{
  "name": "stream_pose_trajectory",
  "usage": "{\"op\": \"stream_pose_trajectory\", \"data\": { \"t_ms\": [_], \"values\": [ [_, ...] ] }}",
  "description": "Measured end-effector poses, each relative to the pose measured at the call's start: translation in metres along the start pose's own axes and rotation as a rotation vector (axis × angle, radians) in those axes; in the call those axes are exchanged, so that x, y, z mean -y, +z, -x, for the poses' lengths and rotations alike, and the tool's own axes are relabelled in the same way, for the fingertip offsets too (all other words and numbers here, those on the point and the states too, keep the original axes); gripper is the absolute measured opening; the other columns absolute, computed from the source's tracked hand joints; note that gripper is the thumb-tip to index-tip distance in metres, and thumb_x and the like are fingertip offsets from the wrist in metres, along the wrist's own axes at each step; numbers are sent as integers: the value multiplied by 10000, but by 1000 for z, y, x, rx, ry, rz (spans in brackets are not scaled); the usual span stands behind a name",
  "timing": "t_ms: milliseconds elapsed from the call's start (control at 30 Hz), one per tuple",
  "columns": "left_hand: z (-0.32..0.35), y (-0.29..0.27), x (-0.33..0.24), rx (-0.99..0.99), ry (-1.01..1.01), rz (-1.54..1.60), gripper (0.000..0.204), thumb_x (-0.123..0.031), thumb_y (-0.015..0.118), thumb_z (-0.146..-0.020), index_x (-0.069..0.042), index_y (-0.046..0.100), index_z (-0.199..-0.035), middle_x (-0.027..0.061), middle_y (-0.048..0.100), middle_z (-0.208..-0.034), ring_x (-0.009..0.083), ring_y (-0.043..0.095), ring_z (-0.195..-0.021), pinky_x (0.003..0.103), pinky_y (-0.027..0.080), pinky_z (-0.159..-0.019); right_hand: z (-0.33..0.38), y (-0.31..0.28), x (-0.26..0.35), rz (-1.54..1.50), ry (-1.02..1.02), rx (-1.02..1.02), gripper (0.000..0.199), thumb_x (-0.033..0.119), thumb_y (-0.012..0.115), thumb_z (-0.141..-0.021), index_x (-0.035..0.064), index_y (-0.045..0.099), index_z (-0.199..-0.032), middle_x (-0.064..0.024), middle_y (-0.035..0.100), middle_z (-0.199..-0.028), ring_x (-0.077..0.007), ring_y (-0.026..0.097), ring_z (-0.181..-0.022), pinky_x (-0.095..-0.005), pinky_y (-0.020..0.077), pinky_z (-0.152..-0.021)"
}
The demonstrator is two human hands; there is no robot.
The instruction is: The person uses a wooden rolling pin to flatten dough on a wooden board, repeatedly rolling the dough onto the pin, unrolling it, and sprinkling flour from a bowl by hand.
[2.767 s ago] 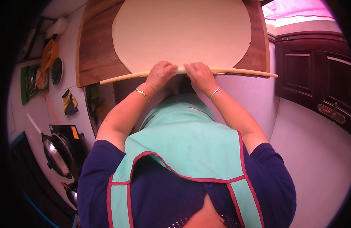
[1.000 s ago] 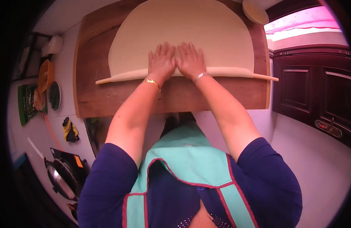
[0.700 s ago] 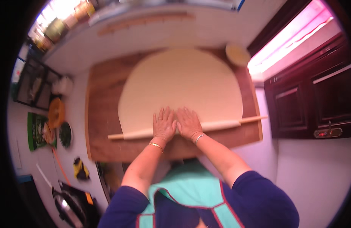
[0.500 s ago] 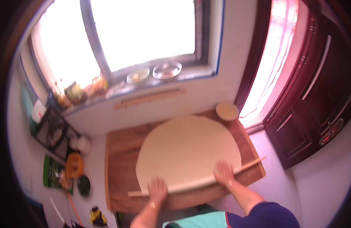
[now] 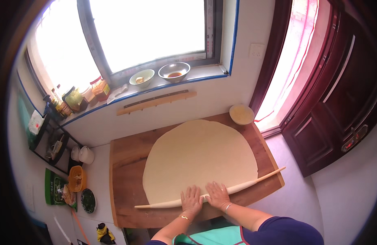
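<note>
window (image 5: 147, 32) blown out | doorway (image 5: 287, 65) pink-white glare | corners black | edges bowed

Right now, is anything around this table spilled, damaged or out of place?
Nothing looks spilled or torn. Only the rolling pin sits slightly off-centre: its right tip appears beyond the wooden table, its left end over it.

Dough sheet (image 5: 200, 157): pale cream, thin, broad and rounded; lies flat from the centre of the frame to the lower centre. Surface appears smooth; outline slightly uneven at the upper margin. Lower edge is wrapped around the rolling pin (image 5: 271, 174). Pin: long, slender, light-coloured, both tapered ends bare, midsection covered by dough. It lies aslant across the lower centre, right end higher in the frame than the left.
</note>
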State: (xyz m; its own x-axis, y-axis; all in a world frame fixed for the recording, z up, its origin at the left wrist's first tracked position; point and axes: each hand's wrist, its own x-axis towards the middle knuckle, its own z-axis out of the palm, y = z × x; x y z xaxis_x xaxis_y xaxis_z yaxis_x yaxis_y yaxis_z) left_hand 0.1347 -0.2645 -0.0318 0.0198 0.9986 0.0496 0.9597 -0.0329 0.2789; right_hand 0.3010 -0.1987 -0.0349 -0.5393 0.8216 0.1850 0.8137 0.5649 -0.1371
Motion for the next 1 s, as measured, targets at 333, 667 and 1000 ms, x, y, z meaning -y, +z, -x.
{"op": "stream_pose_trajectory", "data": {
  "t_ms": [333, 667, 1000],
  "values": [
    [26, -53, 125, 118, -337, -62, 572, -340, 451, -925, -136, 386, -1456, 143, 312, -1536, 321, 250, -1434, 601, 102, -1149, 42, -15, -120, 29, 279, -138, 525, 327, 547, -883, 123, 498, -1364, -118, 468, -1425, -289, 373, -1359, -545, 226, -1121],
    [-79, 4, 54, 53, -125, -90, 508, -372, 429, -948, -137, 456, -1397, 105, 372, -1516, 293, 306, -1418, 626, 160, -1125, -75, -11, -28, -85, 231, 268, 558, 411, 529, -897, 117, 499, -1371, -132, 443, -1460, -309, 365, -1374, -558, 237, -1115],
    [-116, -23, 97, -17, -348, 64, 510, -311, 428, -947, -111, 428, -1417, 151, 380, -1499, 336, 315, -1399, 588, 209, -1122, -100, 3, -112, -154, 467, 138, 549, 356, 508, -914, 120, 457, -1407, -109, 447, -1459, -241, 374, -1376, -503, 245, -1124]
  ]
}}
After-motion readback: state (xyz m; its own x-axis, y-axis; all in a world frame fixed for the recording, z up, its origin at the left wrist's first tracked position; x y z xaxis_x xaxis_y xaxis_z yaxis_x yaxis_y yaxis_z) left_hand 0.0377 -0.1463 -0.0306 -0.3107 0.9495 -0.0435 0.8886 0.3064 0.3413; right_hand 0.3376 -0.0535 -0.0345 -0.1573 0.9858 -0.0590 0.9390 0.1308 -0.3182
